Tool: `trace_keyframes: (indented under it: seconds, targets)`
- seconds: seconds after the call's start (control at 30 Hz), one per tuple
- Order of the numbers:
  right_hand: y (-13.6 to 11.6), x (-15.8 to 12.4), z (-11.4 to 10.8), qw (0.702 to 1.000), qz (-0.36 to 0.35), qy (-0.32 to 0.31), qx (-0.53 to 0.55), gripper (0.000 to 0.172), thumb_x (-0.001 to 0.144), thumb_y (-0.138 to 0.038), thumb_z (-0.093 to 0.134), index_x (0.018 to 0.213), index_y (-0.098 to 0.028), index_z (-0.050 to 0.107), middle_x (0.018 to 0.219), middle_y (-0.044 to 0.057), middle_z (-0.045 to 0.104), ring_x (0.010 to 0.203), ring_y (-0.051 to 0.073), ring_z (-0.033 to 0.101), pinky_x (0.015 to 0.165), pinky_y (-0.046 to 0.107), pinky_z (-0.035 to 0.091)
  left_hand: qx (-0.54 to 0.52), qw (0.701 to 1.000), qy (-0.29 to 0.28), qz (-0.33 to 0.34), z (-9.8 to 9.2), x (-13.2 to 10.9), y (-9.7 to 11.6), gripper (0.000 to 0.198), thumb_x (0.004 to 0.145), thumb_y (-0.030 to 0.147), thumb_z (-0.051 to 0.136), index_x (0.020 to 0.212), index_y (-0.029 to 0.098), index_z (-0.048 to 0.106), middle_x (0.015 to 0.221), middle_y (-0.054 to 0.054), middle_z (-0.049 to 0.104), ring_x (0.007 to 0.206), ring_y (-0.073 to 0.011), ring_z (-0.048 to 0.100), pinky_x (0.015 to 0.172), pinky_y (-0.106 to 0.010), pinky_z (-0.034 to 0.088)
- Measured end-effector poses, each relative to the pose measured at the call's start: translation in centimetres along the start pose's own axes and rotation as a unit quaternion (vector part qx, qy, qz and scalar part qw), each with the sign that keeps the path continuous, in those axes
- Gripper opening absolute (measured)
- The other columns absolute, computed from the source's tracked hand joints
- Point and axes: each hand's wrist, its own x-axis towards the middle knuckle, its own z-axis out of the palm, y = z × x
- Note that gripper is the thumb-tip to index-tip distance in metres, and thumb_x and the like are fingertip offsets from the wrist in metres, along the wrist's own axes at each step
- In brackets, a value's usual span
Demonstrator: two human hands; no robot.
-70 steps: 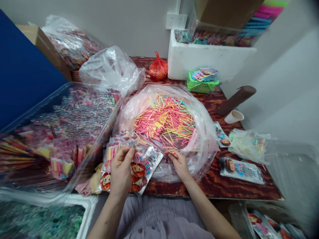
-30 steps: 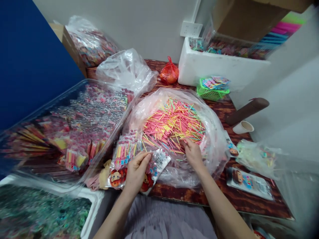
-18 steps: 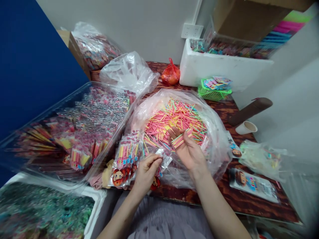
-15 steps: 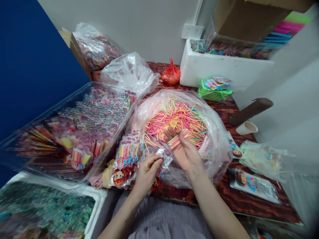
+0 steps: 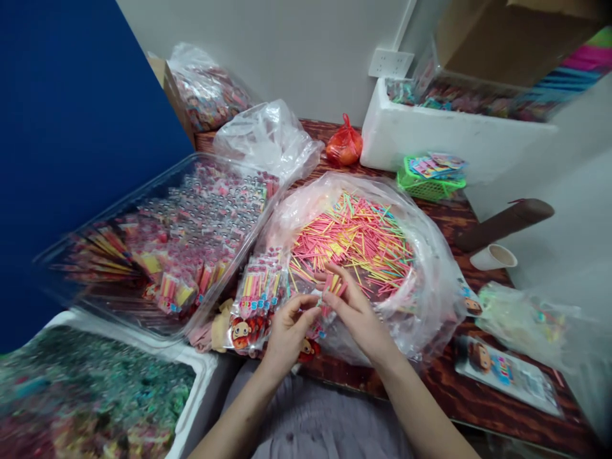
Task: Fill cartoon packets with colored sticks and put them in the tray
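My right hand (image 5: 356,312) is closed round a small bundle of pink and yellow sticks (image 5: 335,286). Beside it on the left, my left hand (image 5: 291,325) pinches the top of a clear printed packet (image 5: 315,331), partly hidden by the fingers. The bundle is tilted close to the packet's mouth; whether its ends are inside cannot be made out. Behind both hands, a wide open plastic bag (image 5: 435,280) holds a heap of loose coloured sticks (image 5: 354,236). Filled packets (image 5: 258,296) with a cartoon figure lie overlapping left of my left hand.
At left is a clear tray (image 5: 258,239) of filled packets, above a white foam box (image 5: 203,376). Further back are a red bag (image 5: 344,145) and green basket (image 5: 423,187). A paper cup (image 5: 493,257) and flat printed packets (image 5: 507,373) are at right.
My right hand has moved in beside my left hand and turned, its fingers now closing on the sticks that lay across its open palm. The whole view has shifted slightly.
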Motion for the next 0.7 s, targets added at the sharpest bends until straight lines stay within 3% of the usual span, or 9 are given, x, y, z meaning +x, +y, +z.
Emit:
trace_keyframes:
  seconds: [0.07,0.13,0.23,0.33,0.53,0.7]
  targets:
    - [-0.5,-0.3,0.6,0.999,-0.028,0.038,0.022,0.046,0.091,-0.036,0.057,0.134,-0.031,0.044,0.125,0.006,0.062,0.104,0.020,0.065,0.090,0.035,0.051,-0.009,1.000,0.006,0.002,-0.2,-0.1,0.1,0.015,0.082,0.031,0.066,0.089,0.019,0.071,0.087,-0.003,0.065,0.082,-0.0167,0.060,0.074,-0.025,0.048]
    - [-0.8,-0.5,1.3,0.996,-0.065,0.054,0.000,0.029,0.094,-0.036,0.051,0.122,-0.028,0.054,0.119,0.006,0.064,0.097,0.019,0.066,0.087,0.033,0.051,-0.019,1.000,0.018,0.010,-0.4,-0.2,0.1,0.014,0.082,0.030,0.066,0.089,0.019,0.071,0.087,-0.003,0.065,0.082,-0.0164,0.060,0.074,-0.025,0.048]
    - [-0.7,-0.9,2.1,0.990,-0.099,0.050,-0.087,0.018,0.096,-0.034,0.048,0.099,-0.024,0.063,0.109,0.006,0.067,0.101,0.020,0.063,0.090,0.032,0.048,-0.040,0.999,0.035,0.009,-0.6,-0.5,0.0,0.013,0.081,0.030,0.068,0.088,0.019,0.070,0.087,-0.002,0.066,0.083,-0.0161,0.060,0.077,-0.025,0.048]
    - [-0.4,-1.1,2.7,0.981,-0.126,0.080,-0.126,0.015,0.096,-0.031,0.049,0.101,-0.025,0.061,0.107,0.005,0.066,0.103,0.020,0.061,0.090,0.033,0.046,-0.065,0.996,0.054,-0.009,-0.8,-0.6,-0.2,0.015,0.080,0.031,0.069,0.090,0.019,0.069,0.086,-0.001,0.066,0.079,-0.0145,0.059,0.075,-0.024,0.048]
    - [-0.2,-0.9,3.4,0.968,-0.157,-0.001,-0.197,0.015,0.093,-0.024,0.052,0.082,-0.023,0.062,0.101,0.006,0.065,0.101,0.022,0.059,0.089,0.035,0.043,-0.064,0.994,0.083,-0.013,-2.1,-1.0,0.8,0.018,0.082,0.035,0.067,0.086,0.017,0.068,0.081,-0.001,0.066,0.076,-0.0144,0.059,0.072,-0.024,0.048]
    - [-0.9,-0.1,4.9,0.977,-0.146,-0.053,-0.149,0.017,0.091,-0.020,0.056,0.076,-0.023,0.064,0.097,0.004,0.066,0.096,0.020,0.060,0.087,0.032,0.045,-0.056,0.998,0.005,-0.005,-4.4,-2.2,2.8,0.033,0.077,0.026,0.071,0.110,0.023,0.065,0.110,-0.004,0.068,0.102,-0.0193,0.062,0.088,-0.027,0.048]
